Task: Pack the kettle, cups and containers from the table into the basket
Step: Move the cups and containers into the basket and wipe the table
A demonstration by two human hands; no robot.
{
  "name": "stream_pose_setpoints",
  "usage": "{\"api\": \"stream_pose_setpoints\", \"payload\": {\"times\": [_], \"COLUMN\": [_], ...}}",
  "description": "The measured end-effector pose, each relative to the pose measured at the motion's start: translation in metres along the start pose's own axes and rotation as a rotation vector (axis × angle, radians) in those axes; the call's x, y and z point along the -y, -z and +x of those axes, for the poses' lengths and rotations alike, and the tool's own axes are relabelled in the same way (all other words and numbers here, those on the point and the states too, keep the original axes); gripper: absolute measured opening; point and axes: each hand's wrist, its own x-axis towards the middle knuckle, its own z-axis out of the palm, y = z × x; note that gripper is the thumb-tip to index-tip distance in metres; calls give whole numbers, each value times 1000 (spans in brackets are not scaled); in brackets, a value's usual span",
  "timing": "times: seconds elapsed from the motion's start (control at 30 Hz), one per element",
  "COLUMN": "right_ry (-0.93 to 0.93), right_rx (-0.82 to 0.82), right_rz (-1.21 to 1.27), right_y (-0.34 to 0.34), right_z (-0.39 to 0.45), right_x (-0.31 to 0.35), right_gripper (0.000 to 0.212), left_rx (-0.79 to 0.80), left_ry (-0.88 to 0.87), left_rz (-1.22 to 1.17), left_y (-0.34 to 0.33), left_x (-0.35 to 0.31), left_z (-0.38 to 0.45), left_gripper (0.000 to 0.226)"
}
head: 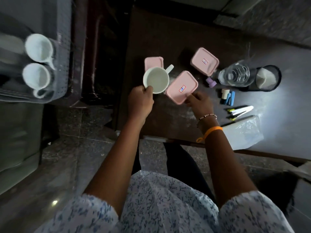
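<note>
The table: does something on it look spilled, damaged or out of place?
Nothing looks spilled or broken. The nearest pink container lies turned at an angle to the other two, under the right hand. The left hand holds a white cup upright by its rim.

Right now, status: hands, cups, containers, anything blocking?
Left hand grips white cup by rim; right hand on near pink container. Two cups in basket. Two more pink containers on table. Path to basket looks clear.
</note>
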Motion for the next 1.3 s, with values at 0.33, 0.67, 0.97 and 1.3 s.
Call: {"api": "stream_pose_setpoints", "payload": {"times": [0.33,0.67,0.97,1.3], "right_ry": [415,518,402,764], "right_rx": [150,-6,64,493], "right_rz": [-25,-225,-436,-457], "right_y": [-100,-231,-282,-212], "right_z": [-69,-51,-18,-88], "right_x": [179,310,339,290], "right_gripper": [11,33,39,23], "left_rx": [-300,-331,-223,-170], "left_ry": [64,114,27,-13], "left_rz": [-284,-340,-332,-275], "left_y": [185,276,279,275], "left_x": [35,75,75,37], "left_z": [7,38,55,71], "left_gripper": [33,37,38,38]}}
